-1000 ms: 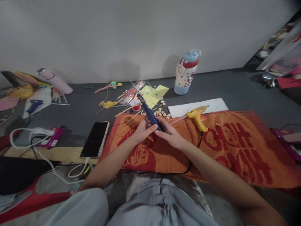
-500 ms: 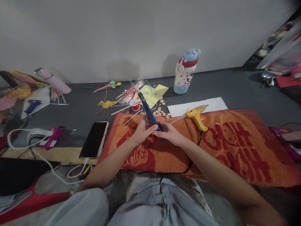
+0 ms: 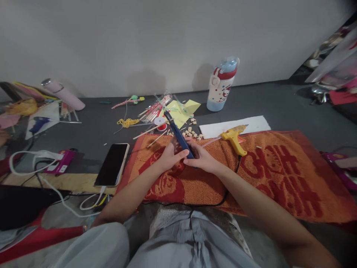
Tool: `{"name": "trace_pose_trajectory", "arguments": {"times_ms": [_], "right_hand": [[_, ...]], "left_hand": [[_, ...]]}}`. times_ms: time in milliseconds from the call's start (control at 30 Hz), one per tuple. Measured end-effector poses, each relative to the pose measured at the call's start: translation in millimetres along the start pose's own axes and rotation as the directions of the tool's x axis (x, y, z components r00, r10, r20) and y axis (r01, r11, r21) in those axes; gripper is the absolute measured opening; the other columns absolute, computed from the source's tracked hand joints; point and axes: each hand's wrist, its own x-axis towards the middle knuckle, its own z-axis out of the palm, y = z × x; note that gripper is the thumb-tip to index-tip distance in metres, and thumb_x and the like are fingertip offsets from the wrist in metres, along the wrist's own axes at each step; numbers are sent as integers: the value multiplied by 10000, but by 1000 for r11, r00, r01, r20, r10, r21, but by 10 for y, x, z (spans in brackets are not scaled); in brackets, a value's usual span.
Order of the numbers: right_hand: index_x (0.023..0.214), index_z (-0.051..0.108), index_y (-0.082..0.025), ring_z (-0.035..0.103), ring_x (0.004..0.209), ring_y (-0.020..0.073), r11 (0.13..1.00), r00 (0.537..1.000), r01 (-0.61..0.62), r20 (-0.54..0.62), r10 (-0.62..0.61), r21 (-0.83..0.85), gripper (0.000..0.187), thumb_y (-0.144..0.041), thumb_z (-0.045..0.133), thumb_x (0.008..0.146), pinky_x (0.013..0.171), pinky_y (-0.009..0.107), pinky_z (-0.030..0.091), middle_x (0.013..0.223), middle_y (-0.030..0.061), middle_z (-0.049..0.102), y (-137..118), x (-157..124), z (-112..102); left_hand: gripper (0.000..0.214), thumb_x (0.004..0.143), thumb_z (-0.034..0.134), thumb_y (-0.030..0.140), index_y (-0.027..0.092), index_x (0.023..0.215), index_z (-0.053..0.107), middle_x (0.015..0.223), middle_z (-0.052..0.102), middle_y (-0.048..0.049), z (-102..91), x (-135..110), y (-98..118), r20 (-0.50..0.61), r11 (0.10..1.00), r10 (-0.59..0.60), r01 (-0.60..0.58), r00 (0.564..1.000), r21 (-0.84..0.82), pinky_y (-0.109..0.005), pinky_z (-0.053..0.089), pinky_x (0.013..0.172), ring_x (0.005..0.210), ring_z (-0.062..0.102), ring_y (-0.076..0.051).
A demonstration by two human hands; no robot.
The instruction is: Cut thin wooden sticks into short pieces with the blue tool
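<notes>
Both hands close around a dark blue hand tool above an orange towel

The left hand [image 3: 170, 155] and the right hand [image 3: 203, 160] are together, clamped on the lower part of a dark blue hand tool [image 3: 180, 137], thumbs on top. The tool is over the far edge of the orange towel [image 3: 206, 190], tilted, its far end pointing away and to the left. A pale wooden stick [image 3: 147, 131] crosses at that end; whether the tool grips it cannot be told. A second wooden stick [image 3: 156, 139] lies nearer, reaching onto the towel.

Just beyond the tool, on the dark tabletop [image 3: 95, 124], are a spool of red thread [image 3: 161, 127], yellow paper [image 3: 192, 107] and a scatter of small wooden blocks [image 3: 190, 132]. To the right, a yellow glue gun [image 3: 234, 138] lies with its handle on the towel and its nozzle over a white board [image 3: 258, 123]; its black cable runs under the right forearm. A character-printed bottle [image 3: 221, 89] stands upright behind the board. A phone [image 3: 112, 165] lies left of the towel, with a white cable plugged in.
</notes>
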Motion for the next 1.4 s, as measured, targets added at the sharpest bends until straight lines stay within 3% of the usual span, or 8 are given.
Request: {"name": "trace_pose_trajectory", "arguments": {"times_ms": [400, 600, 700, 800, 967, 1067, 1133, 1400], "right_hand": [[1237, 501, -190, 581, 1140, 271, 1000, 994, -7, -113, 4, -21, 587, -351, 714, 714, 1024, 445, 423, 1225, 98, 613, -57, -14, 74], [1148, 563, -175, 621, 1007, 281, 986, 984, -98, -162, 76, -132, 529, -414, 721, 703, 900, 433, 489, 1089, 84, 658, -88, -46, 42], [1206, 534, -186, 608, 1030, 275, 986, 983, -70, -181, 42, -151, 596, -421, 733, 696, 905, 419, 482, 1157, 90, 636, -98, -62, 34], [1238, 509, -185, 601, 1045, 277, 984, 972, -82, -229, 45, -155, 644, -418, 744, 685, 928, 429, 468, 1178, 102, 629, -89, -72, 30], [1249, 491, -178, 579, 1122, 300, 987, 962, -121, -257, 91, -103, 686, -434, 746, 666, 970, 453, 450, 1252, 123, 601, -52, -72, 14], [1265, 490, -192, 577, 1127, 295, 983, 966, -111, -246, 73, -143, 702, -444, 755, 666, 987, 454, 439, 1252, 109, 604, -31, -76, 1], [1265, 498, -199, 579, 1115, 292, 975, 970, -108, -237, 60, -194, 697, -453, 757, 670, 988, 453, 437, 1235, 99, 614, -27, -82, -5], [1244, 515, -184, 602, 1055, 296, 963, 979, -124, -188, 79, -238, 653, -454, 739, 694, 919, 448, 479, 1211, 108, 615, -85, -111, 16]], "left_hand": [[584, 696, 698, 582, 176, 1077, 523, 1028, 620, -70, -25, 18, -19, -10, 997, -24, 24, 1000, 75, -366, 475, 904, 1000, 590, -223], [531, 792, 577, 594, 167, 1101, 515, 1049, 623, -91, -132, 26, 39, 106, 940, -47, 8, 993, 340, -344, 493, 832, 944, 602, -214], [471, 856, 473, 571, 146, 1044, 552, 910, 639, -82, -183, 20, 81, 112, 810, 7, -71, 994, 582, -329, 482, 714, 756, 594, -184], [399, 921, 353, 493, 160, 838, 557, 749, 600, -59, -211, 18, 149, 43, 624, 207, -166, 977, 764, -317, 445, 676, 685, 550, -171], [285, 960, 308, 353, 195, 844, 515, 813, 601, -67, -277, 75, 330, -30, 382, 566, -230, 824, 895, -324, 441, 773, 806, 550, -174], [220, 954, 347, 339, 194, 911, 507, 916, 610, -89, -352, 157, 408, -29, 286, 650, -210, 759, 935, -356, 434, 864, 919, 546, -192], [213, 955, 360, 348, 190, 965, 502, 974, 610, -98, -410, 220, 416, -40, 273, 643, -180, 765, 945, -369, 431, 900, 958, 547, -198], [294, 964, 354, 374, 160, 1068, 527, 1026, 625, -102, -594, 303, 272, -107, 426, 476, -122, 873, 897, -341, 455, 869, 965, 585, -194]]}}
